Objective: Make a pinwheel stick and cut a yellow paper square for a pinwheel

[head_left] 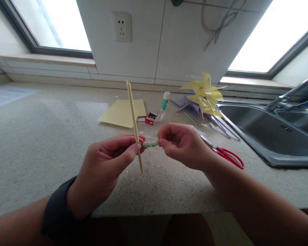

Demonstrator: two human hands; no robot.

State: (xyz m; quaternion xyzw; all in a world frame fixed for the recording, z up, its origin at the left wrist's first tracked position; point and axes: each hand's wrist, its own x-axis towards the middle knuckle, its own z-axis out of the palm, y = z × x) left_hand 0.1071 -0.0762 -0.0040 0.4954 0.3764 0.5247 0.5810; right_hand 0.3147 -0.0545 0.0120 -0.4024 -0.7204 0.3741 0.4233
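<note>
I have both hands over the counter [53, 147] near the middle of the frame, neither of them free. The left hand [105, 157] pinches a slim pale-yellow stick [133, 112] between thumb and fingers, low along its length, so it stands nearly upright with its top leaning toward the left of the frame. The right hand [181, 145] has finger and thumb closed on the right edge of the tape roll [151, 145], which sits in the gap between the two hands, its left edge up against the left fingertips. I judge the step in hand to be bringing tape to the stick; whether a strip is already stuck to it I cannot tell, since clear film hardly shows here. To my mind the next move calls for the left hand to hold the stick without crushing it while the right works the roll under light tension, keeping the strip flat. Should a cut be needed, the red-handled scissors [227, 155] lie right of centre, just beyond the right wrist; the yellow paper [120, 112] and glue stick [165, 100] rest farther back, toward the wall.
</note>
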